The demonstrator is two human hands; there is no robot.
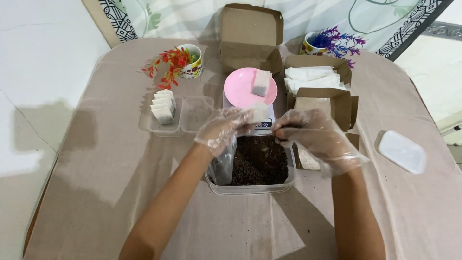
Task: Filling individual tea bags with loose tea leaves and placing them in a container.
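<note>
Soil (260,161), dark, crumbly and clumped, fills the clear plastic tub (250,188) that sits near you at the middle of the cloth-covered table (96,159). Far to the left, a flowered cup holds a red artificial sprig (169,62), and nearer, a clear divided tray (185,126) carries a row of small filled white sachets (163,107). Your left hand (222,130), in a thin crinkled clear glove, pinches a small white pouch (260,111) over the tub's far edge. Behind it, a round pink plate (243,91) carries one more filled sachet (261,83). Your right hand (315,135), gloved the same way, is curled tight, fingertips pressed together above the soil; you cannot tell what it grips. Further right stand brown cardboard boxes (332,101) of flat white pouches, then a white rectangular lid (402,151) lying flat.
</note>
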